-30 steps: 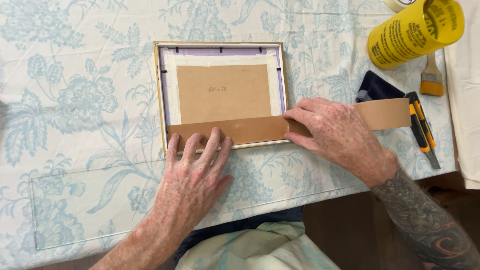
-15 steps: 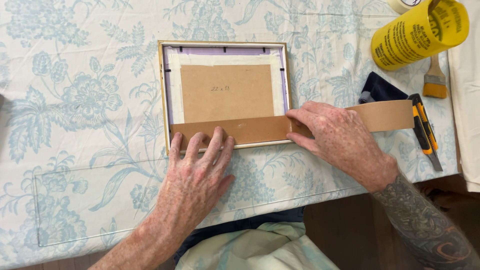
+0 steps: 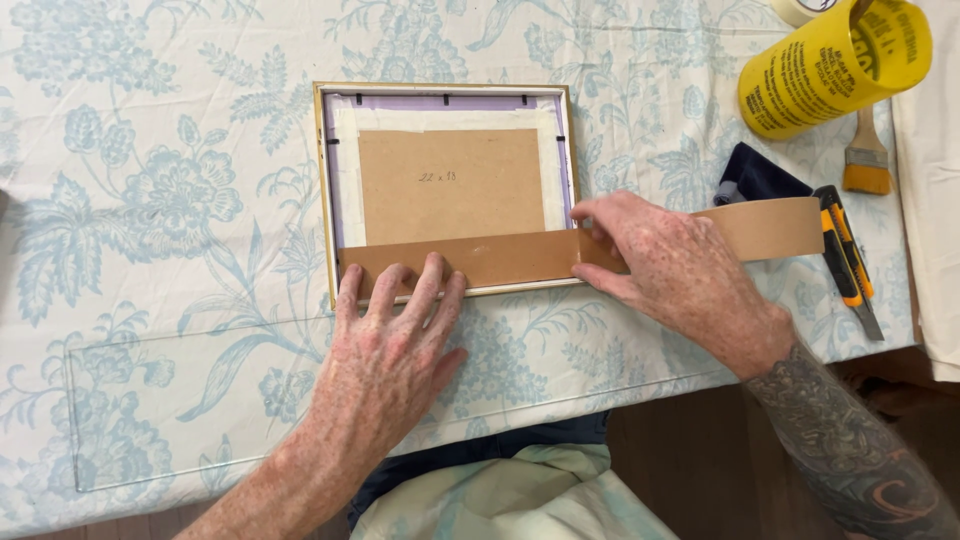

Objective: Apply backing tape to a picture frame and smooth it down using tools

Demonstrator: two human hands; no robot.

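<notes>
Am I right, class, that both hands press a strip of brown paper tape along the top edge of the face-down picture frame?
Not quite. The head view shows the brown paper tape lying along the bottom edge of the face-down picture frame, the edge nearest the person, not the top. The left hand and the right hand do both press on it.
</notes>
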